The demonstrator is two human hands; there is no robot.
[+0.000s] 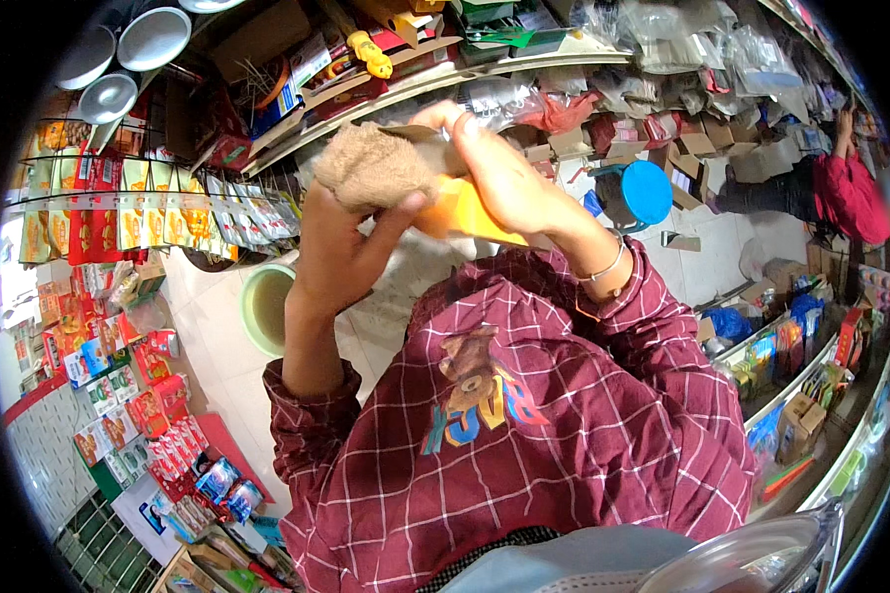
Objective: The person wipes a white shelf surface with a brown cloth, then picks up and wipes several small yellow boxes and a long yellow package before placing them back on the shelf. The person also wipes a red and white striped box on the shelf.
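My left hand (348, 252) grips a folded tan terry cloth (371, 167), its thumb pressed along the cloth's lower edge. To the right, my right hand (497, 170) is closed around an orange-yellow object (463, 211), perhaps a box or packet, whose kind I cannot make out. The cloth touches or nearly touches this object's left end. A dark, thin edge shows between the cloth and my right fingers; what it belongs to is unclear. Both hands are raised in front of my chest, close to a goods shelf.
A shelf edge (445, 81) with boxed goods runs beyond my hands. Hanging packets (141, 200) are at left, near a pale green bin (267, 310) on the tiled floor. A blue stool (645, 193) stands at right. Farther right is another person in red (849, 193), by shelves.
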